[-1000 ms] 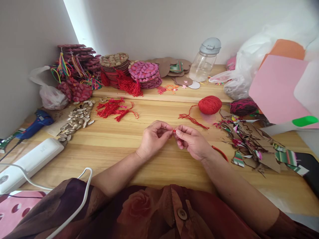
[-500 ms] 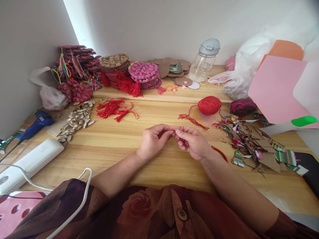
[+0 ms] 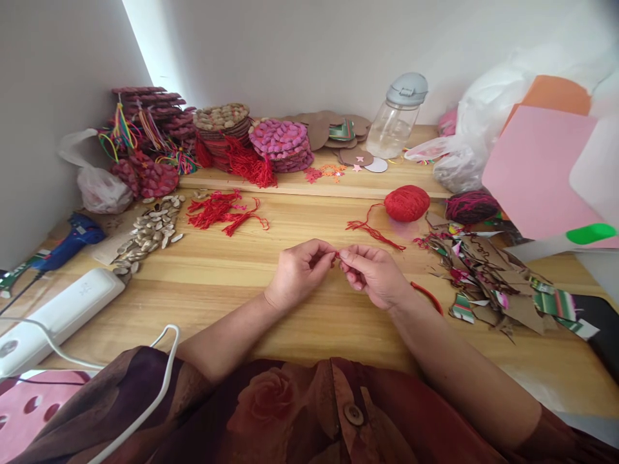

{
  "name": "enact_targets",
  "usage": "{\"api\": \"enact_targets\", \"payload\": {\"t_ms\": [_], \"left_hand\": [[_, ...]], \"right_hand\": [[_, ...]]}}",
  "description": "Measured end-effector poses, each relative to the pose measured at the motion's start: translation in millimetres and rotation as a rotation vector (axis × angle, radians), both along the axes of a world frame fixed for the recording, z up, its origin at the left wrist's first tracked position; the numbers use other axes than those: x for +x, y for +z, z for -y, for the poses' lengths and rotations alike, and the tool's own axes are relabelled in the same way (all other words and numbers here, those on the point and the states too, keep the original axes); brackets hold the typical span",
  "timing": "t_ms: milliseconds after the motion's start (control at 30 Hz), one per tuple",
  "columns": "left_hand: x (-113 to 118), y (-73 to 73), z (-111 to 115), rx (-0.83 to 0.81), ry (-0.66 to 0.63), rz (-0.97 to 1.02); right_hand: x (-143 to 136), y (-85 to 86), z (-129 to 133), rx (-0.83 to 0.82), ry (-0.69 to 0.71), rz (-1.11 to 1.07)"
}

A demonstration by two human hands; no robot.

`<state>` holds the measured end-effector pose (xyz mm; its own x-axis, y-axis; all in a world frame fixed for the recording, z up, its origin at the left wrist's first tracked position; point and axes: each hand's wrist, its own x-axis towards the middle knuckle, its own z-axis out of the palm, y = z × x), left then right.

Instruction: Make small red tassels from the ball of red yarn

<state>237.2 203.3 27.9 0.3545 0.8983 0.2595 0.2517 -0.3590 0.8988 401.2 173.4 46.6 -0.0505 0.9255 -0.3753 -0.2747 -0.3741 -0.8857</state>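
The red yarn ball [image 3: 407,203] sits on the table [image 3: 232,309], and both hands are in front of it and to its left. The left hand [image 3: 298,274] pinches a small red bit [image 3: 336,256] between thumb and fingers. The right hand [image 3: 374,276] grips the same bit from the other side, thumb on top, its other fingers curled in. Only a speck shows between the fingertips, so I cannot tell which way it points or how its long axis runs.

Loose red strands [image 3: 358,225] lie left of the ball and a little in front. Red tassels [image 3: 213,209] lie well to its left, a dark yarn ball [image 3: 471,208] near its right, and a bottle [image 3: 394,125] behind it.
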Motion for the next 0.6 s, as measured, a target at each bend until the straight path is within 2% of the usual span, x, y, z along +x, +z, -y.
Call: {"api": "enact_targets", "payload": {"t_ms": [167,433,533,600], "left_hand": [[2.7,-1.6,0.4,-0.170,-0.018,0.106],[3.2,2.6,-5.0,-0.624,-0.154,0.418],[2.1,2.9,-5.4,-0.664,-0.218,0.458],[2.6,2.8,-4.0,-0.645,-0.197,0.451]], "right_hand": [[-1.4,-0.3,1.0,0.035,0.039,0.045],[4.1,-4.9,0.2,-0.005,0.082,-0.098],[5.1,-5.3,-0.5,-0.028,0.068,-0.126],[4.4,-4.7,0.0,-0.029,0.071,-0.114]]}}
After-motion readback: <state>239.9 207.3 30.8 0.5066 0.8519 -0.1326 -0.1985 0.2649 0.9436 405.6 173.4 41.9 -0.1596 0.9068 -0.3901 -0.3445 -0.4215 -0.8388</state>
